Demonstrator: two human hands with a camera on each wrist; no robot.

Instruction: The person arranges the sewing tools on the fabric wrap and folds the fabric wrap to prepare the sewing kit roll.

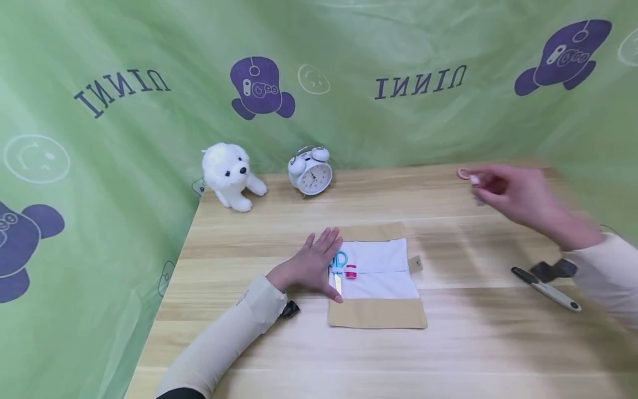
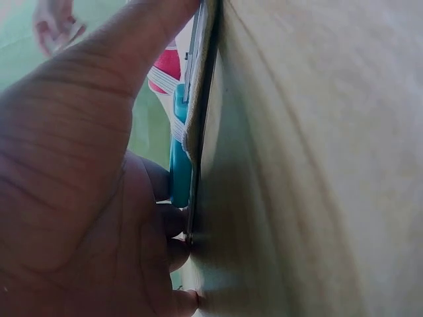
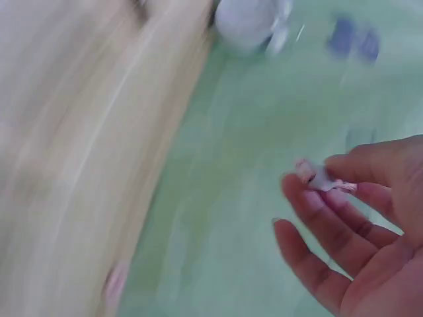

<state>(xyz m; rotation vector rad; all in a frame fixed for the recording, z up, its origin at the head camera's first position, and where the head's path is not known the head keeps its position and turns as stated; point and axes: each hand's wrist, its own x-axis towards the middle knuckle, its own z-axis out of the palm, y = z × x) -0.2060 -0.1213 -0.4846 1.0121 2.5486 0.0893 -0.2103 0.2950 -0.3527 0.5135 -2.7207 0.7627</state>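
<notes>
A pale wooden table (image 1: pixel 319 360) bears an unfolded tan-and-white fabric case (image 1: pixel 379 313), a left hand (image 1: pixel 312 267) splayed on its left edge. Teal-handled metal scissors (image 1: pixel 338 284) and a red cylindrical spool (image 1: pixel 351 275) lie inside; a small, blurred pink-and-grey object (image 3: pixel 322 179) is pinched by a right hand (image 1: pixel 523 194) at far right.

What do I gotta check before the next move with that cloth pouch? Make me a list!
1. Pouch spread open: ok.
2. Left hand touching the pouch's edge: ok.
3. Scissors under the white band: ok.
4. Red spool under the band too: ok.
5. Small item pinched in the right hand: ok.
6. What that item is: cannot tell, it's blurry.
</notes>
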